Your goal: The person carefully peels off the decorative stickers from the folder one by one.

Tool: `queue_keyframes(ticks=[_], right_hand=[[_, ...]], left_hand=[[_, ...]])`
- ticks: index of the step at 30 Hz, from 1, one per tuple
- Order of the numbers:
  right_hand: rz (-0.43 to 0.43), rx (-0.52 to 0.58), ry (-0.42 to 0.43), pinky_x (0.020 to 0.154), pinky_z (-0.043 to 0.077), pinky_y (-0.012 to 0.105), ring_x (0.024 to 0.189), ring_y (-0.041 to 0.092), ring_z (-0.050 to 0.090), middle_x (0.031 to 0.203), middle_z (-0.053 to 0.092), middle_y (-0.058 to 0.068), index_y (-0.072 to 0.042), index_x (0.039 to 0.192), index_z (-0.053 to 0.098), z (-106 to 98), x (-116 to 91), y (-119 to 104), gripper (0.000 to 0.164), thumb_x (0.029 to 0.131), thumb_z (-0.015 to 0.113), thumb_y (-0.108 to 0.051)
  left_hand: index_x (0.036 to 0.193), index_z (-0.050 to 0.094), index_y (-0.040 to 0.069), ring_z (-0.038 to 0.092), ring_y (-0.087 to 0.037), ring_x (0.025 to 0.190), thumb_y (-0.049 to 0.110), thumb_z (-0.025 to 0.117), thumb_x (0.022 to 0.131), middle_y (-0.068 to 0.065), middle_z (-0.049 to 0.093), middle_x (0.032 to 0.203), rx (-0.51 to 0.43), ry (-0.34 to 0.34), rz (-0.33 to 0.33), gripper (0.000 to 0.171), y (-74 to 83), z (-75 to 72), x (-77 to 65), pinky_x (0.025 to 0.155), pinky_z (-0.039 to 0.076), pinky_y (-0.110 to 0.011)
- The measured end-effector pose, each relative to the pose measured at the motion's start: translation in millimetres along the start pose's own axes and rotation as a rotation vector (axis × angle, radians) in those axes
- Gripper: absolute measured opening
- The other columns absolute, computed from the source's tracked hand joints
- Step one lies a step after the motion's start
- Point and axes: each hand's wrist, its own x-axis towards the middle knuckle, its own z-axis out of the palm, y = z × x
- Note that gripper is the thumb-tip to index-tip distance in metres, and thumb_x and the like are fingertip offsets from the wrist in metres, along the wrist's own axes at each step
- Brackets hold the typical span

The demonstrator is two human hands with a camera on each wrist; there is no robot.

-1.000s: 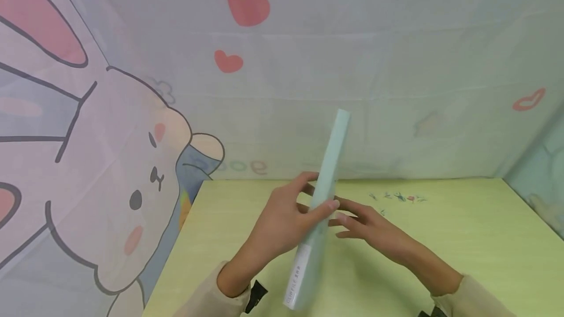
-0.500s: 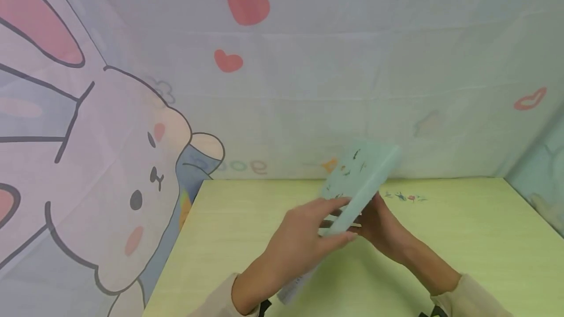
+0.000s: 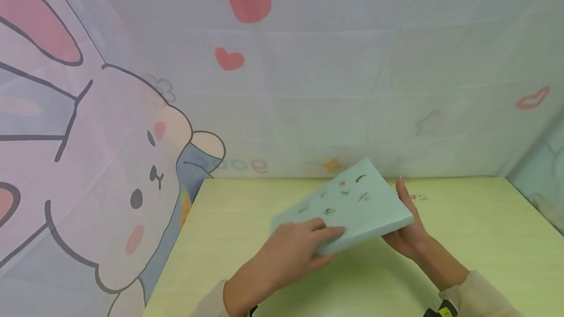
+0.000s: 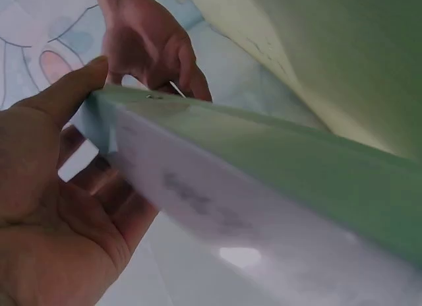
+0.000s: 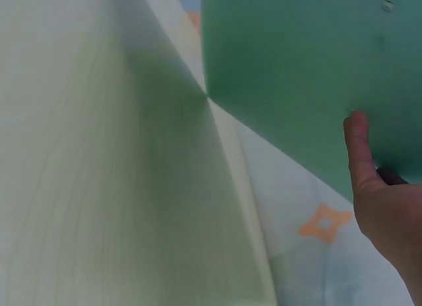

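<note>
A pale mint-green clip file folder (image 3: 348, 214) with small printed sprigs is held tilted above the table, its spine toward me. My left hand (image 3: 293, 248) grips the spine at its near left, fingers on the cover and thumb low along the edge. In the left wrist view, thumb and fingers lie on opposite sides of the folder, beside the whitish spine label (image 4: 198, 194). My right hand (image 3: 413, 238) supports the right end from beneath, thumb raised beside the edge. A straight finger (image 5: 359, 148) lies against the green underside in the right wrist view; its other fingers are mostly hidden.
The yellow-green table (image 3: 476, 238) spreads beneath both hands. A pale cloth backdrop (image 3: 308, 87) with hearts and a rabbit stands behind and at the left. Small printed flowers (image 3: 418, 197) show on the table behind my right hand.
The folder has turned from nearly upright, spine-on, to a flatter tilt with its printed cover showing. My right hand has shifted right and under its far end; the left stays at the spine.
</note>
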Motion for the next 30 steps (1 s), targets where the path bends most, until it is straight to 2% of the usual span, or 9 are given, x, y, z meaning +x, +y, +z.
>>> queue_keyframes(ticks=[3,6,10,12,15,21,26,29,30], right_hand=[[0.096,-0.166,0.164,0.084,0.06,0.033,0.102,0.014,0.074,0.117,0.073,-0.002,-0.025,0.148,0.048,-5,-3,3,0.057,0.112,0.024,-0.062],[0.175,-0.325,0.323,0.086,0.06,0.037,0.107,0.017,0.071,0.124,0.069,0.0,-0.019,0.152,0.037,-11,-2,8,0.053,0.114,0.035,-0.055],[0.138,-0.402,0.422,0.081,0.059,0.033,0.1,0.014,0.07,0.12,0.067,0.001,-0.002,0.144,0.038,-22,3,14,0.047,0.115,0.046,-0.039],[0.116,-0.424,0.454,0.076,0.058,0.03,0.09,0.012,0.069,0.111,0.068,0.0,-0.003,0.135,0.039,-27,4,16,0.036,0.114,0.053,-0.03],[0.13,-0.476,0.46,0.075,0.057,0.03,0.084,0.012,0.068,0.107,0.068,-0.001,-0.004,0.138,0.035,-33,3,18,0.038,0.111,0.058,-0.017],[0.208,-0.619,0.414,0.084,0.059,0.039,0.092,0.02,0.069,0.112,0.061,0.012,-0.005,0.163,0.023,-40,-5,25,0.071,0.104,0.063,-0.006],[0.283,-0.718,0.357,0.084,0.058,0.038,0.093,0.02,0.067,0.155,0.039,0.031,0.001,0.157,0.039,-45,-10,31,0.063,0.102,0.069,-0.009],[0.329,-0.784,0.321,0.08,0.056,0.036,0.089,0.022,0.06,0.158,0.033,0.032,-0.001,0.154,0.046,-45,-12,34,0.06,0.101,0.072,-0.012],[0.329,-0.806,0.309,0.079,0.055,0.037,0.097,0.024,0.061,0.158,0.035,0.031,0.0,0.153,0.048,-45,-13,34,0.059,0.101,0.072,-0.013]], left_hand=[[0.145,0.065,0.036,0.054,-0.003,0.066,0.04,0.079,0.097,0.011,0.066,0.11,0.044,-0.073,0.016,0.051,-7.5,6.2,-5.9,0.055,0.038,-0.018],[0.15,0.06,0.04,0.049,-0.002,0.067,0.035,0.082,0.095,0.012,0.062,0.109,0.06,-0.15,0.014,0.059,-15.0,12.9,-13.0,0.056,0.039,-0.018],[0.156,0.053,0.044,0.052,-0.004,0.077,0.025,0.084,0.092,0.013,0.058,0.115,0.049,-0.255,-0.013,0.073,-20.4,19.9,-21.7,0.06,0.043,-0.02],[0.157,0.051,0.044,0.054,-0.005,0.083,0.021,0.083,0.09,0.012,0.058,0.119,0.028,-0.309,-0.038,0.078,-22.1,22.7,-25.3,0.062,0.044,-0.022],[0.157,0.051,0.042,0.057,-0.007,0.094,0.019,0.083,0.088,0.011,0.057,0.127,-0.017,-0.37,-0.085,0.079,-25.9,27.1,-31.1,0.064,0.045,-0.024],[0.157,0.049,0.04,0.055,-0.007,0.104,0.018,0.088,0.084,0.009,0.053,0.131,-0.094,-0.392,-0.163,0.086,-39.1,38.2,-46.0,0.065,0.045,-0.025],[0.163,0.04,0.035,0.053,-0.01,0.103,0.009,0.091,0.078,0.001,0.048,0.137,-0.174,-0.397,-0.231,0.102,-53.2,44.2,-57.7,0.063,0.045,-0.023],[0.163,0.042,0.029,0.054,-0.014,0.109,0.005,0.091,0.076,-0.004,0.047,0.141,-0.203,-0.39,-0.242,0.103,-62.2,47.1,-62.9,0.065,0.047,-0.022],[0.162,0.044,0.027,0.054,-0.015,0.111,0.004,0.091,0.075,-0.004,0.047,0.141,-0.209,-0.387,-0.24,0.101,-65.1,48.0,-63.9,0.068,0.048,-0.023]])
